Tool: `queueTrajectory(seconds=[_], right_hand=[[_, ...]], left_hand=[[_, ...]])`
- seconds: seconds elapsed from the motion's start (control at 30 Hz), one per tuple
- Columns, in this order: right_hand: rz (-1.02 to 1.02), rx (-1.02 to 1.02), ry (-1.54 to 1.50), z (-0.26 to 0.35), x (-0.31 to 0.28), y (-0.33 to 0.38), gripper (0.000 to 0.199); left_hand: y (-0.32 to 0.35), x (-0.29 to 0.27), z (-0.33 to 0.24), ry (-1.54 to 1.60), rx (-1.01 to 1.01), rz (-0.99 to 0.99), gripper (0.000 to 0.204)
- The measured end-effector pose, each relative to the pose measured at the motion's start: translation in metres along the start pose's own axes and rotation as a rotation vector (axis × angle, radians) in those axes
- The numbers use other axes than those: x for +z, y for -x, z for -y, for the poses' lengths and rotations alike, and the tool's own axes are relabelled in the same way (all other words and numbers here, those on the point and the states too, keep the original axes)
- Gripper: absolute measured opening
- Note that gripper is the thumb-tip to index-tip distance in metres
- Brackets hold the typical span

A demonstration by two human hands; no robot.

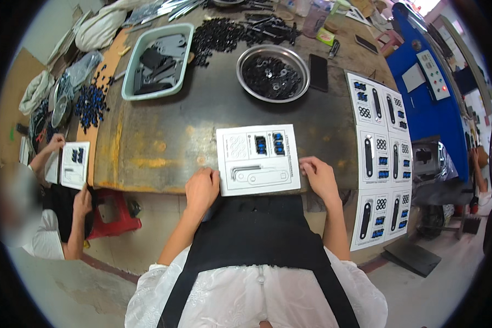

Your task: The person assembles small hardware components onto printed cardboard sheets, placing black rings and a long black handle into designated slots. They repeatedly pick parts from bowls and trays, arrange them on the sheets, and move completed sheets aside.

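Note:
A white printed card lies at the front edge of the table before me. Two groups of black-and-blue blocks sit in its upper right fields, and outlines of rings and a crank-like bar are printed in the others. My left hand is closed at the card's left edge, thumb against it. At the right edge, the curled fingers of my right hand pinch the card's side; their tips are small in view. To the right are several similar cards, laid out in rows, bearing black bars, rings and black-and-blue blocks.
Beyond my card stand a metal bowl of small black parts and a pale green tub of dark flat pieces. A black phone lies beside the bowl. Loose black parts are heaped behind. At left a co-worker's hand holds another card.

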State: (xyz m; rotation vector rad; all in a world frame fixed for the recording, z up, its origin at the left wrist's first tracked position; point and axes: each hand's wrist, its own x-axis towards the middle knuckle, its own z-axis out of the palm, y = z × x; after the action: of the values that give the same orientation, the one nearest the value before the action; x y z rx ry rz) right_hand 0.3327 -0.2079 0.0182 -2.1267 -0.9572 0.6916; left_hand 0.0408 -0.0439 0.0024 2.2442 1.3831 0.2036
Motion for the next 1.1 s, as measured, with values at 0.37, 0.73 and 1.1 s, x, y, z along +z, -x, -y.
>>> queueTrajectory(seconds=[0.37,0.73,1.1], right_hand=[[0.237,-0.32,0.675,0.098,0.027,-0.239,0.04],[-0.06,-0.486,0.346,0.089,0.011,-0.242,0.024],[0.527,-0.441,0.326,0.124,0.103,-0.128,0.025]], left_hand=[[-0.017,-0.039,-0.011,0.05,-0.012,-0.093,0.027],[0.013,-0.04,0.056,0.112,-0.133,-0.171,0.026],[-0.005,-0.046,0.029,0.175,-0.018,-0.194,0.023]])
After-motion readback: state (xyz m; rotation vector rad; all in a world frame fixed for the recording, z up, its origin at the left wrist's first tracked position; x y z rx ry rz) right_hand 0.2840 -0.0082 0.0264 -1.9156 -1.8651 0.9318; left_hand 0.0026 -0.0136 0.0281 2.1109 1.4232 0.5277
